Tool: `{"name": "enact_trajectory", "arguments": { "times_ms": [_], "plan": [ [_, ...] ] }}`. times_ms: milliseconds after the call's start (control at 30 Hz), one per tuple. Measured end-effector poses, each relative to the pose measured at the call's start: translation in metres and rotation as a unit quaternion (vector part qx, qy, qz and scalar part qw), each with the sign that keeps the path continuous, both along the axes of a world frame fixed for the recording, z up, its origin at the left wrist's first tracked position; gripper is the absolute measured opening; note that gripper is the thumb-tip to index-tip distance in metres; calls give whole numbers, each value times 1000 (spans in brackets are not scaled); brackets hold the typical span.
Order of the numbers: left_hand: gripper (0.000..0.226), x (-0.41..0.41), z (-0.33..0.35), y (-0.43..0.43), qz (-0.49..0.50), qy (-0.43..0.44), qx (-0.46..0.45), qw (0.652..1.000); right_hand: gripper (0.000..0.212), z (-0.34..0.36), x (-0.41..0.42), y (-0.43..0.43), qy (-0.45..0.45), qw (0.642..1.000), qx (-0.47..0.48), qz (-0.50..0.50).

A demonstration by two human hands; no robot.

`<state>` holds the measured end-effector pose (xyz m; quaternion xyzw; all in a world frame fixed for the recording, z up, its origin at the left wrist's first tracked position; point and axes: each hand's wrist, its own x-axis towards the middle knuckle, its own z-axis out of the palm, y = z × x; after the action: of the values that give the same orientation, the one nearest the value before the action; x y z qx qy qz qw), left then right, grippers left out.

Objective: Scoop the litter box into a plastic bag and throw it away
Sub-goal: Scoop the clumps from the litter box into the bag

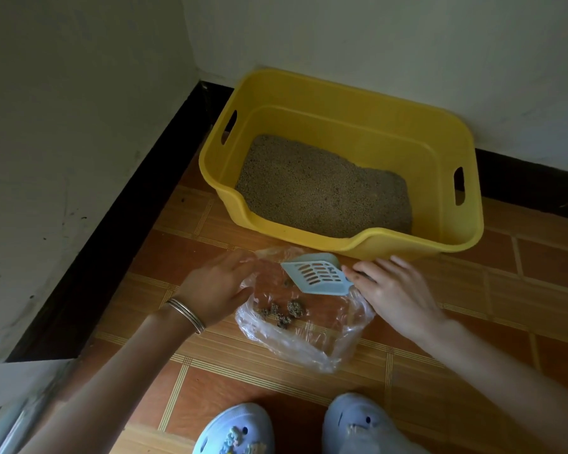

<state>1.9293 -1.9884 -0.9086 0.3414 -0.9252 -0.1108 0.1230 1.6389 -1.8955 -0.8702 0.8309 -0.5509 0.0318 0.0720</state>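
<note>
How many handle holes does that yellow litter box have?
2. One handle hole is in the left end wall of the litter box, by the room's corner; the other is in the right end wall. The long walls show none.

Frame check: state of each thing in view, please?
Yellow plastic litter box: upright on floor, litter inside.
Clear plastic bag: mouth open, clumps inside.
Light blue slotted plastic scoop: over bag mouth, looks empty.
Left hand: holds bag's edge.
Right hand: grips scoop's handle.

Home room corner: patterned tile floor (309, 381), white walls (374, 44), dark skirting (118, 204), yellow litter box (341, 178) far.
</note>
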Motion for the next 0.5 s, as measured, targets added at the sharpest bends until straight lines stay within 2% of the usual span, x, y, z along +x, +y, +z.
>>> {"name": "enact_trajectory", "arguments": {
  "times_ms": [100, 267, 400, 500],
  "plan": [
    [46, 0, 1, 0, -5, 6, 2, 1000, 50, 9, 0, 3, -54, 998, 0, -23],
    [54, -1, 2, -5, 0, 7, -14, 1000, 36, 40, -7, 15, -228, 967, -13, -111],
    [55, -4, 0, -11, -1, 6, -32, 999, 32, 68, -22, 1, -278, 943, -65, -174],
    [57, -8, -2, -15, -3, -3, -46, 999, 33, 72, -39, -19, -282, 928, -60, -235]
  ]
}}
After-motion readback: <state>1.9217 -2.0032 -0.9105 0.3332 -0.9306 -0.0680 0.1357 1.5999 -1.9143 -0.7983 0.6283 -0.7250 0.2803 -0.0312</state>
